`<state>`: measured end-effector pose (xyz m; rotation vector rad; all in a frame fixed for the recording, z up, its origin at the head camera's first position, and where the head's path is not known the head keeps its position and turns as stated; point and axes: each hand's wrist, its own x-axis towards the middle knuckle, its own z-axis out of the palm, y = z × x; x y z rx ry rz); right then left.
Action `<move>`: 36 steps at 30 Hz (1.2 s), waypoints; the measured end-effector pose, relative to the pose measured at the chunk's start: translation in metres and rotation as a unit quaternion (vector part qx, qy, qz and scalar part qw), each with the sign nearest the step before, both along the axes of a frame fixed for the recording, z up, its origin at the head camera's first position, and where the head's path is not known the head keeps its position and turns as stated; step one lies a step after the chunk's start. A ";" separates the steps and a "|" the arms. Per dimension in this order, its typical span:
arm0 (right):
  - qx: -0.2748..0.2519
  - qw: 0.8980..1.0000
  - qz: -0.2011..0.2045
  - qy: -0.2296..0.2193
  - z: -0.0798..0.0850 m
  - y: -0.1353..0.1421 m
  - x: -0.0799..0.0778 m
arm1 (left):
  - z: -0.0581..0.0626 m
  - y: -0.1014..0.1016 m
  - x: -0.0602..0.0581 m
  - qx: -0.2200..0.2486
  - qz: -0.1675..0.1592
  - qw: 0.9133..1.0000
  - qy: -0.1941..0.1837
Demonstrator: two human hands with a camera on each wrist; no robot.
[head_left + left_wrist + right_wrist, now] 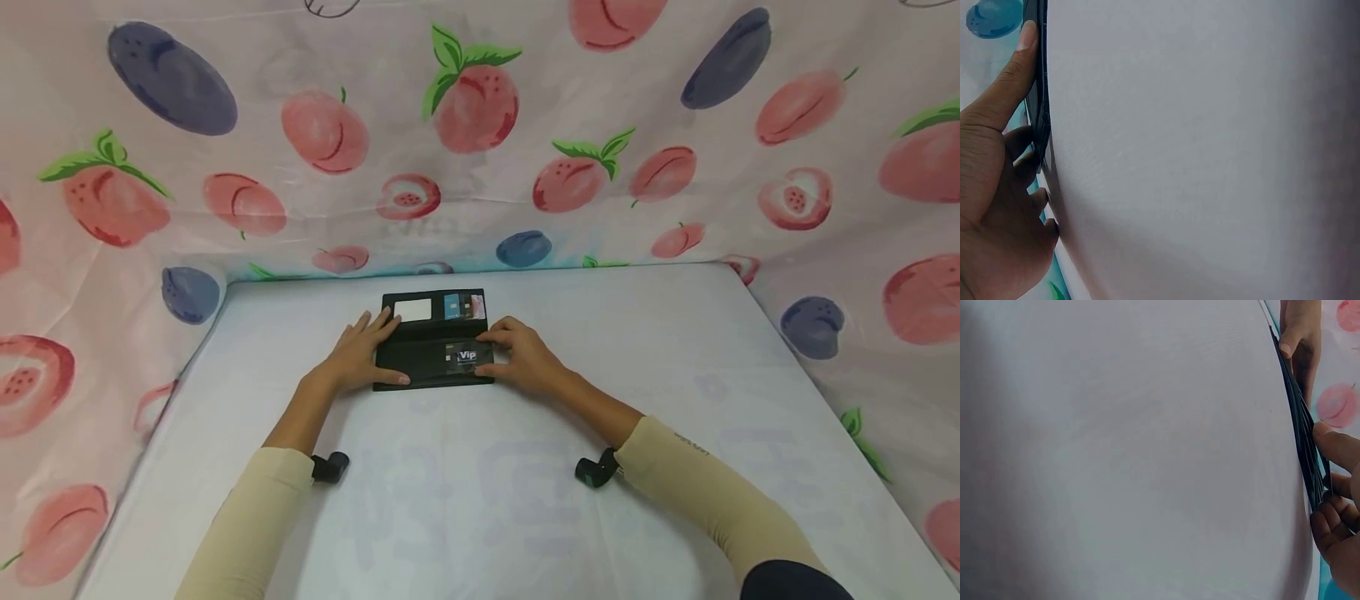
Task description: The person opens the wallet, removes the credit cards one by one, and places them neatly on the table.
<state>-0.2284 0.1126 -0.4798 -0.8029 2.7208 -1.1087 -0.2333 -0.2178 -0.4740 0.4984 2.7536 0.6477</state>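
A black long wallet (412,360) lies unfolded on the white table. My left hand (360,354) rests across its left side, fingers spread, the thumb near the front edge; in the left wrist view that thumb (1019,69) lies on the wallet's dark edge (1038,106). At the wallet's right edge my right hand (523,358) pinches a dark card marked "Vip" (467,357) between thumb and fingers. Part of the card lies over the wallet's lower half. In the right wrist view the right hand's fingers (1338,519) curl at the edge of the layered wallet (1302,434).
The wallet's upper half holds a white panel (413,310) on the left and several overlapping cards (452,307) on the right. A white cloth covers the table (480,483). Behind and beside it hangs a pink fruit-print curtain (480,183).
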 end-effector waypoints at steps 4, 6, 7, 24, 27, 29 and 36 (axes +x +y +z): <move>-0.001 1.000 0.001 0.002 0.000 0.001 -0.001 | 0.001 0.000 0.000 0.000 0.001 1.000 0.000; 0.000 1.000 0.004 0.004 0.000 0.002 -0.001 | 0.001 0.000 0.000 -0.001 0.002 1.000 -0.001; -0.001 1.000 0.005 0.003 0.000 0.002 -0.001 | 0.001 0.000 0.000 0.000 0.002 1.000 -0.001; -0.009 1.000 -0.001 -0.001 0.000 0.015 -0.002 | -0.001 0.000 -0.001 -0.003 -0.001 1.000 -0.004; -0.015 1.000 -0.005 -0.007 -0.001 0.021 -0.005 | 0.000 0.000 -0.001 -0.002 -0.001 1.000 -0.006; -0.016 1.000 -0.011 -0.009 0.000 0.025 -0.007 | 0.000 -0.001 -0.001 -0.001 -0.002 1.000 -0.006; 0.001 1.000 -0.030 0.004 -0.001 0.032 -0.016 | 0.001 0.000 -0.001 0.003 -0.002 1.000 -0.005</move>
